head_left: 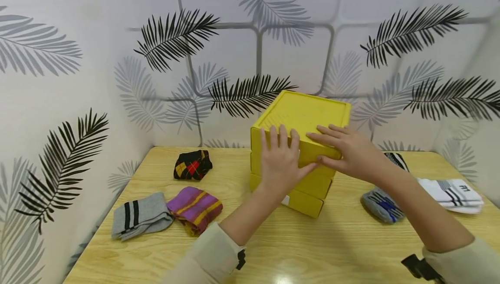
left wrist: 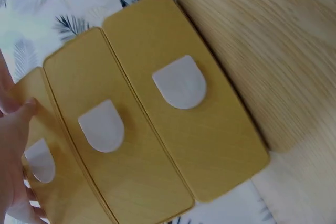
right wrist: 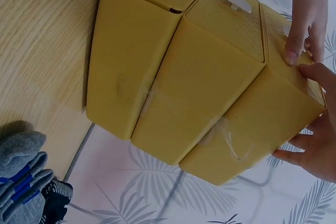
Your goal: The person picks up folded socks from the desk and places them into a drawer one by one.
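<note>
A stack of three yellow drawer boxes (head_left: 312, 106) stands on the table, each drawer front bearing a white rounded tab (left wrist: 181, 83). My left hand (head_left: 279, 162) rests on the front edge of the top box, straight fingers over its upper edge and thumb across the front. At the right front corner of the same box, my right hand (head_left: 347, 149) lays its extended fingers over the top, its thumb against the front. Clear tape (right wrist: 231, 140) shows on the boxes' side. Both hands cover parts of the drawer fronts in the head view.
On the left lie a black argyle sock bundle (head_left: 193, 164), folded grey striped socks (head_left: 142, 214) and purple striped socks (head_left: 197, 208). On the right are grey-and-blue socks (head_left: 383, 206), white socks (head_left: 453, 195) and a black-and-white pair (head_left: 397, 160). A patterned wall (head_left: 234, 58) stands behind the table.
</note>
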Available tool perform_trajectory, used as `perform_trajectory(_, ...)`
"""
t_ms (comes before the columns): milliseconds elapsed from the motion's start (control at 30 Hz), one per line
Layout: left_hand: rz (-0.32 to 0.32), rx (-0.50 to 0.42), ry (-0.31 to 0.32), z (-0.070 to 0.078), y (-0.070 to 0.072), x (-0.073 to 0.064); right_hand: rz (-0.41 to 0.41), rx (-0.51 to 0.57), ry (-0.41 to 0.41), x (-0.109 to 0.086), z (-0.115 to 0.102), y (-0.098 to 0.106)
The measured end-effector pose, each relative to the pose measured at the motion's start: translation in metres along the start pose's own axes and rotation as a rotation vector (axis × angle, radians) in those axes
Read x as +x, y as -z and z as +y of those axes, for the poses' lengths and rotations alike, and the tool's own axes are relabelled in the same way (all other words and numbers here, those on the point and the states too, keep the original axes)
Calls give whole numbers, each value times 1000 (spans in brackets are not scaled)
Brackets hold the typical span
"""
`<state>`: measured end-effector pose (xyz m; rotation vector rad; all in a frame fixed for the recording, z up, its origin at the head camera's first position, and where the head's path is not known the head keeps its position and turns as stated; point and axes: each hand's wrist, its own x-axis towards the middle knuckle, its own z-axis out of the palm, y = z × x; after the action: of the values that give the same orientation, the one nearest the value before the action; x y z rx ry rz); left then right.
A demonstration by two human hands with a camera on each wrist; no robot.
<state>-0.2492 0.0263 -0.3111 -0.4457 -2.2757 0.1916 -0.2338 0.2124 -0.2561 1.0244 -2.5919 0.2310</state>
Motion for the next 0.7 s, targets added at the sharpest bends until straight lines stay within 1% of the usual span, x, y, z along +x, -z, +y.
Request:
perform_trajectory(67,-34,20,-1,2,3,0,3,-17,-3,1,1,-1)
perform_trajectory(100,-43,15,-13,0,4,0,3,-21,-3,1,1,-2)
perform_trajectory(167,-72,-21,-54,-8,4,1,2,-27,-2,1,2,-3)
perform_trajectory(200,-80,-48,-83,-14,3,1,1,-30,0,1,2,-3)
perform_trajectory(300,-63,-165,-192,-37,-3,6,2,-32,-8,0,2,-4)
perform_trajectory(367,-65,-244,-261,-53,-8,11,3,-28,-13,-1,2,-4)
perform_trajectory(433,-51,-334,-326,-69,-14,17,3,-23,-19,-2,3,-3)
perform_trajectory(500,-60,-422,-372,-81,-19,22,6,-22,-15,-2,3,-3)
perform_trajectory(533,-70,-462,-388,-86,-21,24,7,-23,-15,-2,2,-3)
perform_trajectory(600,-61,-524,-419,-92,-24,26,7,-37,-19,-1,1,-3)
perform_trajectory(700,-27,-550,-435,-94,-26,26,3,-79,-29,0,-2,-4)
